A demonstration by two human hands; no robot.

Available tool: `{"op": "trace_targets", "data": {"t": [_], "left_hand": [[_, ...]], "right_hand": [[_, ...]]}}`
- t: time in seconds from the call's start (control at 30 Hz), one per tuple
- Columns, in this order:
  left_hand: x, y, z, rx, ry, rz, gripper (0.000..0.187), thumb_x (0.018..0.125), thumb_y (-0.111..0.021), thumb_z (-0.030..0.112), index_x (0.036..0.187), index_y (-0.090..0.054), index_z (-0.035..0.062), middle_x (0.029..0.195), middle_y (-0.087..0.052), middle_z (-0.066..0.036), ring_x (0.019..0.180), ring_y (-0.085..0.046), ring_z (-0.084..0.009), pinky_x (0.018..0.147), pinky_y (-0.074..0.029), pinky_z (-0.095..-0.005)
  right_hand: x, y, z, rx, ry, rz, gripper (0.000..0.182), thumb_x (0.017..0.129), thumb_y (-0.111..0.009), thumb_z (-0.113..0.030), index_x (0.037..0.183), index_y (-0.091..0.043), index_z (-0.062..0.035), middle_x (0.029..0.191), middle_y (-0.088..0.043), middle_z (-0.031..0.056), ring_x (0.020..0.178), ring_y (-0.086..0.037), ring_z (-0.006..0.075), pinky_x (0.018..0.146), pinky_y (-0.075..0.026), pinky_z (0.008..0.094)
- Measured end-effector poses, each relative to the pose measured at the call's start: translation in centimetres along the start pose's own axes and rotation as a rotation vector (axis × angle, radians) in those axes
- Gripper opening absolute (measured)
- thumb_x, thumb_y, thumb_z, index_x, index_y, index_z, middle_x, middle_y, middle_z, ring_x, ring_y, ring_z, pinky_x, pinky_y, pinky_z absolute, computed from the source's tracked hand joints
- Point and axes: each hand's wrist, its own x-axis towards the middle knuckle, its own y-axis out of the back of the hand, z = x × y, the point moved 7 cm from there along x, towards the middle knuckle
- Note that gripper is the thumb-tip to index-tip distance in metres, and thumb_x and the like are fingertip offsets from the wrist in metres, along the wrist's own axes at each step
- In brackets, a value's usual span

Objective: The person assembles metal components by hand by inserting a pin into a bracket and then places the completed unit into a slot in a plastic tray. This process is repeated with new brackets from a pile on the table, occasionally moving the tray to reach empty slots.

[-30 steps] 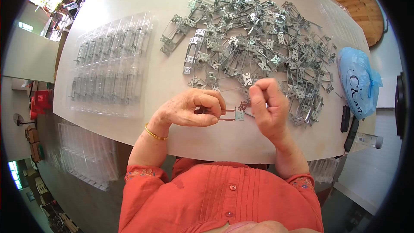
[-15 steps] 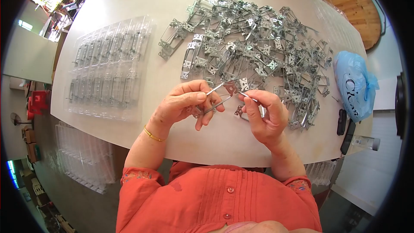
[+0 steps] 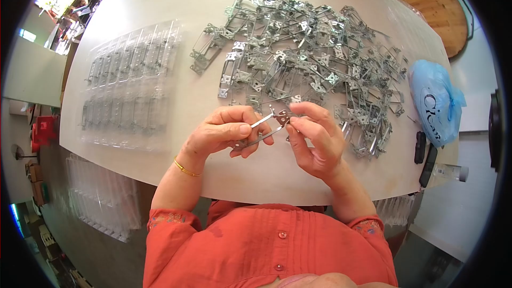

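Observation:
A metal bracket with thin side bars and perforated end plates is held up between my hands, over the near part of the table. My left hand is closed around its left end, thumb along one bar. The fingertips of my right hand pinch the plate at its right end. Whether the right fingers also hold a small separate piece is hidden. Just beyond my hands lies a tangled pile of similar metal brackets.
On the left of the table, a clear plastic tray holds rows of brackets. A blue plastic bag stands at the right edge, near a black object and a clear bottle. More clear trays sit below the table's left side.
My right hand has moved slightly left and up, its fingers now closing on the bracket's end plate. The thin strip seen in its fingers earlier is no longer visible. My left hand keeps its hold.

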Motion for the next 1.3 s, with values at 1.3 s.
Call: {"op": "trace_targets", "data": {"t": [1.3], "left_hand": [[0.3,0.3,0.1,0.193,0.039,0.126,0.029,0.089,-0.08,0.023,0.098,-0.059,0.0056,0.105,-0.07,-0.013,0.072,-0.059,-0.0081,0.056,-0.044,-0.02]], "right_hand": [[-2.0,-1.5,2.4,0.644,-0.918,-0.198,0.011,0.1,-0.068,-0.01,0.095,-0.062,-0.0014,0.063,-0.06,-0.003,0.052,-0.053,0.0023,0.045,-0.037,0.0213]]}}
